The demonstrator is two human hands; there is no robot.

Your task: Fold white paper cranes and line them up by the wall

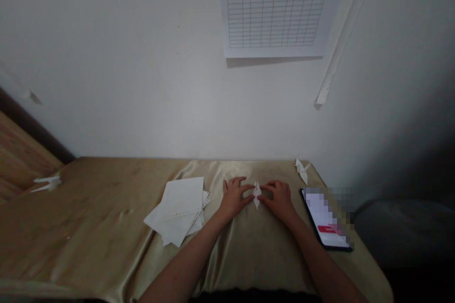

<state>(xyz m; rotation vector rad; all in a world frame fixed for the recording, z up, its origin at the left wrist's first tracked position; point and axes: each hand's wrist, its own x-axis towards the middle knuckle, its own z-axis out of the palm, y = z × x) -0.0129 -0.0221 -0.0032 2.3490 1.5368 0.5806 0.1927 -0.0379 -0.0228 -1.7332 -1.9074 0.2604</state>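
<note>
A small folded piece of white paper (pixel 256 195), long and pointed at its lower end, lies on the gold satin cloth between my two hands. From its left side, the thumb and forefinger of my left hand (pixel 235 195) pinch its edge, while the other fingers spread outward. My right hand (pixel 279 197) grips the opposite edge with thumb and forefinger, its remaining fingers curled. A narrow dark slit shows near the paper's upper end.
Left of my hands is a stack of white paper sheets (pixel 181 210). To the right lies a lit phone (pixel 325 222), partly blurred, with a folded paper crane (pixel 302 171) behind it. Another folded paper shape (pixel 48 182) sits far left. A printed table sheet (pixel 273 14) hangs on the wall.
</note>
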